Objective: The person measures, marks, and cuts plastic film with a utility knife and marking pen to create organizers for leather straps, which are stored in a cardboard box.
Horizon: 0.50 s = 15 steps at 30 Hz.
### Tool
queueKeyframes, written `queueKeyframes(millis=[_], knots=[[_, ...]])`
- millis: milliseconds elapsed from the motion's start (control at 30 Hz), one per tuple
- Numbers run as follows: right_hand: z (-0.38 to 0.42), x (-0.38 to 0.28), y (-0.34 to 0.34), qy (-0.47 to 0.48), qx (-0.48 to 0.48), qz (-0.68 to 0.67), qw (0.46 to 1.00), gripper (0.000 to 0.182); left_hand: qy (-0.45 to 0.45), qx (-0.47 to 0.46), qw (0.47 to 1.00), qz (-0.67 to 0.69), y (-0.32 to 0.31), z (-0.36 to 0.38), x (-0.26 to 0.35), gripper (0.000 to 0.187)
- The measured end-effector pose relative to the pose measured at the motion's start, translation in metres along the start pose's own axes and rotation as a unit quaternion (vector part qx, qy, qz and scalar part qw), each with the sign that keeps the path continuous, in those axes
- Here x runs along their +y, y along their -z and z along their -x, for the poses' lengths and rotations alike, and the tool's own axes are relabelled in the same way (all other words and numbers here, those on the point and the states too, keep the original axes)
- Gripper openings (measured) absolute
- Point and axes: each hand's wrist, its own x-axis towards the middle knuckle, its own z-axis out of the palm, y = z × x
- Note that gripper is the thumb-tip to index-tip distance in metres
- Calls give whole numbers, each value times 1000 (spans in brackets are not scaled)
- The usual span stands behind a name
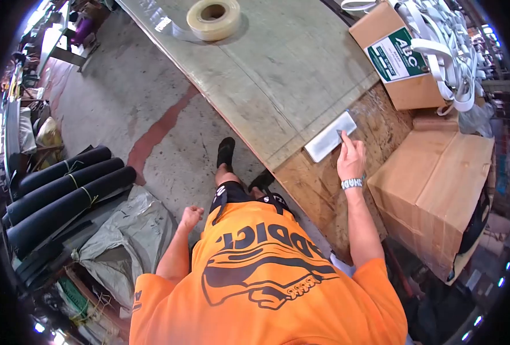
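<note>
Plywood makes up the near end of the workbench, and that's where the right hand is, fingers stretched out and resting on a small white rectangular pad lying flat on the wood. Not gripping it, just fingertips pressed on its right end, with something small and dark under them that I can't make out. A white wristband sits on that wrist.

The left hand hangs off to the left over the concrete floor, curled into a loose fist with nothing in it, well apart from the bench.

Farther along, the bench is covered by a greenish sheet whose edge runs just beside the pad. A roll of clear tape sits at the far end of it. On the right there's a cardboard box with a green label, a tangle of white straps spilling over it, and a bigger plain cardboard box near the right forearm.

Left side of the floor has three black rolls tied with cord, and a grey sack just beside them.
</note>
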Motion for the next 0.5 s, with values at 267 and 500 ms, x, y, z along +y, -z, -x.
queueKeyframes(millis=[267,500], knots=[[-14,-4,30,36,-36,118,992,38,-22,-55,993,-104,34,-29,-15,31],[-53,-87,17,-33,63,14,997,38,-49,-120,990,52,120,-116,80,36]])
